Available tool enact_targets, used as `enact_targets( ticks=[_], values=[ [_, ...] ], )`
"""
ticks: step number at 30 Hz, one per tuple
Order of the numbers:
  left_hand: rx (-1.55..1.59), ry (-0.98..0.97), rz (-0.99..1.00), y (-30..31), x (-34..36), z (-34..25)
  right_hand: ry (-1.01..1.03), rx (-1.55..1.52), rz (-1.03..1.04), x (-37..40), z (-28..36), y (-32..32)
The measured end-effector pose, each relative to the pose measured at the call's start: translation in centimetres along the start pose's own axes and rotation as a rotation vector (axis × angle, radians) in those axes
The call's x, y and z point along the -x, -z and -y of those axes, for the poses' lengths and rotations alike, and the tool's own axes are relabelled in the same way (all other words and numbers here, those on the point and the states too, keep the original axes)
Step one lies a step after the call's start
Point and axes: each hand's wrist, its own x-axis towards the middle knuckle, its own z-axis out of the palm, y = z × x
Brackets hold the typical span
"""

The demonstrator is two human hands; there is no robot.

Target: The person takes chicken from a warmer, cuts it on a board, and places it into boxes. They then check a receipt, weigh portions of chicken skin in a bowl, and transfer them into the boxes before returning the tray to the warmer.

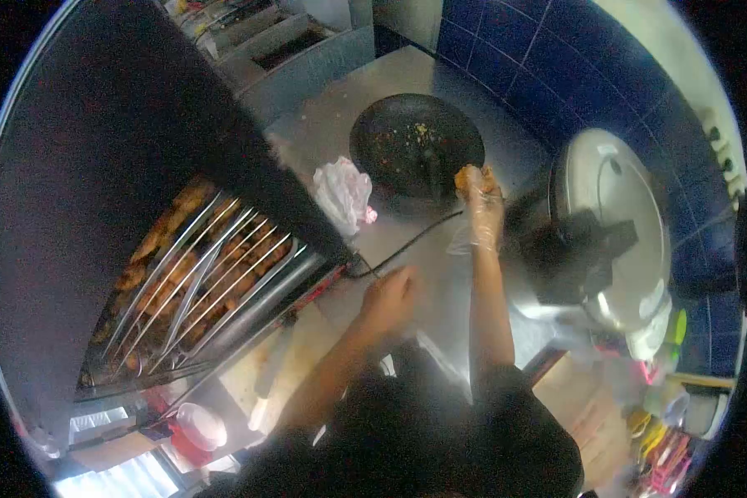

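Note:
My right hand (483, 212), in a clear plastic glove, grips a golden-brown piece of food (465, 180) at the right rim of a round black pan (415, 149). Yellowish and brown crumbs lie in that pan. Lower and to the left, my bare left hand (390, 300) is closed and slightly blurred, close to the edge of the dark cabinet. A thin dark line meets its fingers, but what they hold, if anything, is hidden. A crumpled white plastic bag (343, 192) lies on the metal counter (394, 236) left of the pan.
A dark cabinet (116, 141) fills the left, with browned food behind a metal rack (212, 274). At right stands a large lidded white appliance (618, 232). A black cord (419, 236) crosses the counter. A knife (271, 373) lies on a pale board by my left forearm.

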Motion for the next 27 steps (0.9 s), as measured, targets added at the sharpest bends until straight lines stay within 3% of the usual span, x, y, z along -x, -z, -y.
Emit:
enact_targets(
  ticks=[2, 4, 5, 7, 11, 13, 16, 17, 19, 21, 22, 23, 24, 25, 27],
  values=[
    [0.002, -0.063, -0.218, -2.4, -8.9, -1.7, 0.071, -0.151, 0.033, -3.0, 2.2, -0.5],
    [-0.280, -0.157, -0.366, -3.6, -16.7, -2.7, 0.163, -0.221, 0.012, -7.0, -1.2, -2.6],
    [-0.291, -0.152, -0.369, -3.9, -19.0, -3.4, 0.252, -0.276, -0.020, -8.5, -2.6, -3.5],
    [-0.539, 0.058, -0.232, -4.3, -21.9, -4.7, 0.254, -0.216, -0.002, -10.0, -3.0, -4.0],
    [-0.678, 0.112, -0.221, -5.2, -25.3, -1.5, 0.333, 0.041, 0.038, -11.1, -1.6, -3.4],
    [-0.403, 0.262, -0.150, -3.8, -25.5, -0.6, 0.312, -0.023, 0.037, -12.2, -4.3, -5.0],
    [-0.230, 0.232, -0.457, -0.7, -24.9, 0.0, 0.410, 0.406, 0.326, -11.9, -2.9, -3.9],
    [-0.189, 0.191, -0.543, 0.8, -24.8, -0.1, 0.404, 0.404, 0.322, -11.6, -3.3, -3.6],
    [-0.138, 0.170, -0.628, 2.1, -25.1, -0.1, 0.879, 0.475, 0.302, -10.8, -5.0, -3.4],
    [-0.078, 0.202, -0.834, 2.6, -26.5, 0.0, 0.827, 0.402, 0.396, -10.9, -6.4, -4.3],
    [-0.075, 0.205, -0.839, 2.3, -27.9, 1.0, 0.624, 0.215, 0.299, -10.8, -6.8, -5.0],
    [-0.055, 0.070, -0.926, 1.5, -29.8, 3.2, 0.420, 0.029, 0.198, -10.6, -6.6, -5.6],
    [-0.037, -0.065, -1.008, 1.1, -30.8, 3.4, 0.423, 0.029, 0.199, -10.5, -6.4, -6.1],
    [-0.038, -0.065, -1.008, 0.6, -31.7, 3.6, 0.397, 0.150, 0.158, -10.3, -6.2, -6.5],
    [0.613, -0.010, -0.892, 0.2, -32.7, 1.5, 0.369, 0.272, 0.113, -10.1, -6.4, -7.1]
  ],
)
